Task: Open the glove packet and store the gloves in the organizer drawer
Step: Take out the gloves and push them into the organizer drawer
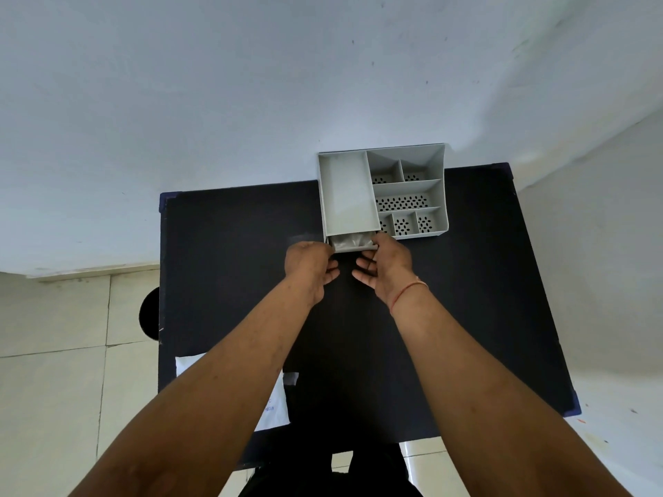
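Observation:
A grey plastic organizer [409,188] stands at the far edge of the black table [233,281]. Its drawer [353,247] sticks out a short way at the front left, and pale crumpled gloves [349,241] show inside it. My left hand [310,269] touches the drawer's left front corner with its fingers curled. My right hand [385,267] holds the drawer's right front corner. The white glove packet [276,403] lies flat near the table's front left, partly hidden under my left forearm.
The organizer's top has one long tray and several small perforated compartments [403,202]. A white wall rises behind the table. Tiled floor shows at the left, with a dark round object [149,313] beside the table's edge.

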Available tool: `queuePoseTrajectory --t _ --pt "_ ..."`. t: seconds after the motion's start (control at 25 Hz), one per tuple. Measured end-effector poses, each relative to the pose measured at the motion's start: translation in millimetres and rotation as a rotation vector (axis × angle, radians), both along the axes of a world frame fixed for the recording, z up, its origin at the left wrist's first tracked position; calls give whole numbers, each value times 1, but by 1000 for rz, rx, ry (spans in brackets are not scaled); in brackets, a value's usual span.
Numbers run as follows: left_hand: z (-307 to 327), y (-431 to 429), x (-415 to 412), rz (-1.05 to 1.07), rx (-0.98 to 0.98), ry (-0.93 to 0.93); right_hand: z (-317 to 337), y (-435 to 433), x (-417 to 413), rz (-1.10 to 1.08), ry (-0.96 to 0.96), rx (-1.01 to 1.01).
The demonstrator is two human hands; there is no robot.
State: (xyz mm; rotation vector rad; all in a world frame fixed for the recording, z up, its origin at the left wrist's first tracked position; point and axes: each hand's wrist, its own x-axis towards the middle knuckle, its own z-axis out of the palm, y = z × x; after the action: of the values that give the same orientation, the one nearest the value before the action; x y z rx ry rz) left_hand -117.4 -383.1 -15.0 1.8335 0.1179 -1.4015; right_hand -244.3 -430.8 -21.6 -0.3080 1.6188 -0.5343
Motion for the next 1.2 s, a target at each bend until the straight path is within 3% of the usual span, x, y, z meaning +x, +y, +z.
queuePoseTrajectory --t 0.32,0.4,0.56,0.68,1.08,1.2 --pt "-6 0 3 -47 31 -2 -7 -10 11 141 267 -7" --pt "-7 -2 4 -25 22 -1 -7 -14 13 96 216 -15" --pt "-6 -10 7 27 -19 16 -3 -9 12 -115 -106 -12" --pt "-4 -14 8 55 -32 28 0 -3 8 -199 -230 -36" --pt "3 -3 11 55 -75 41 10 -2 4 -112 -207 -28" --pt "4 16 15 28 -46 -12 11 18 4 127 -57 -43"
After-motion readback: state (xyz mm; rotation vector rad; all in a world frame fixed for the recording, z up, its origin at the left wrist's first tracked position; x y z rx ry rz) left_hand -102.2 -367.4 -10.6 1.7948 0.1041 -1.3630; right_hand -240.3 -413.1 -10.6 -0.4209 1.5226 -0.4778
